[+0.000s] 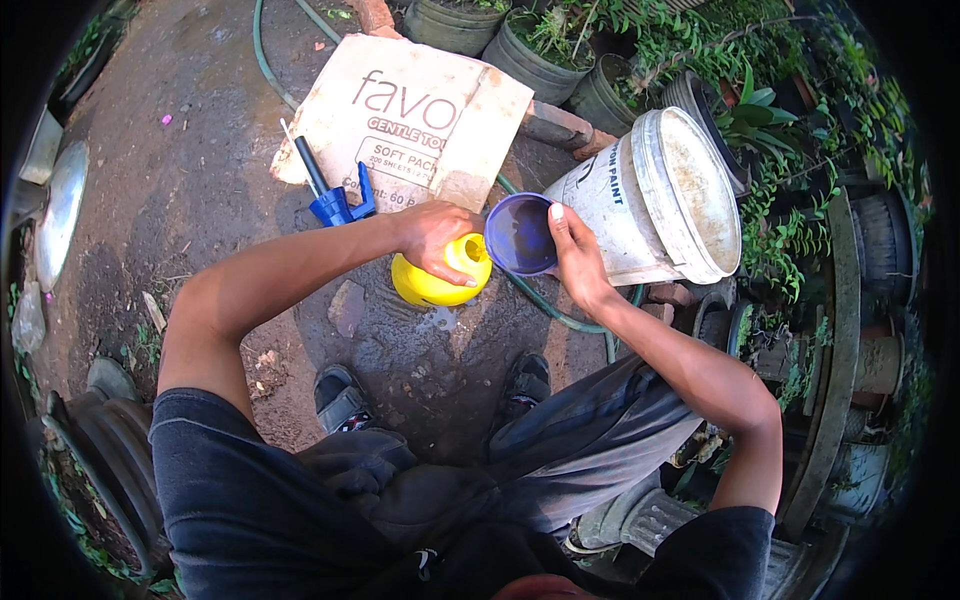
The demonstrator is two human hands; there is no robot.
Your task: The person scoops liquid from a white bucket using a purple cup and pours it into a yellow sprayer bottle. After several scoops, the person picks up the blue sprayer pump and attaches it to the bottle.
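Observation:
My left hand grips the neck of a yellow plastic bottle, which has an uncapped, round mouth. In my right hand is a purple plastic cup, tilted with its rim beside the bottle's mouth. The cup's inside looks dark and wet; whether liquid is flowing cannot be told. A blue sprayer head with a trigger lever, a black cylinder and a thin pale tube lies at the near left edge of a flattened cardboard piece.
A white paint bucket lies tilted to the right of the cup. A green hose curves over the damp ground. Bricks and plant pots line the far and right sides. A shiny metal disc is at far left.

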